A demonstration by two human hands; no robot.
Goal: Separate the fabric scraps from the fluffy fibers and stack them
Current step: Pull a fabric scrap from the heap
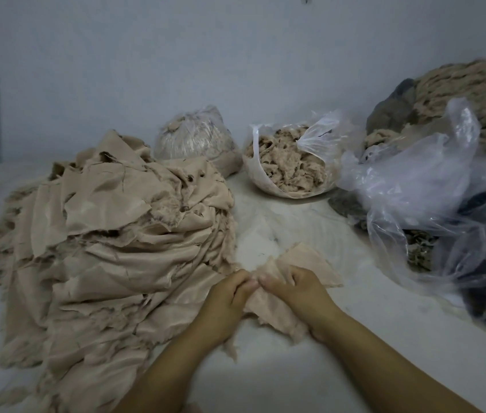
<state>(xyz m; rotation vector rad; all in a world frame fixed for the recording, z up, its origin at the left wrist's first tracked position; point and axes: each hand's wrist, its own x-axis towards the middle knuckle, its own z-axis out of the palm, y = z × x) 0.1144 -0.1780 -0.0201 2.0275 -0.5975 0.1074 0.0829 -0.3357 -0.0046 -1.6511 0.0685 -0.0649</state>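
A beige fabric scrap (304,260) with fluffy fibers along its edges lies on the white surface in front of me. My left hand (225,299) and my right hand (298,289) both pinch it, fingertips almost meeting at its near-left edge. A tall stack of beige fabric scraps (110,242) fills the left side, touching my left forearm. An open plastic bag of fluffy fibers (286,162) stands behind the scrap.
A tied clear bag of fibers (197,135) sits at the back centre. Crumpled clear plastic bags (420,180) with dark material lie at the right, below a mound of tan fiber rolls (474,93). A pale wall rises behind.
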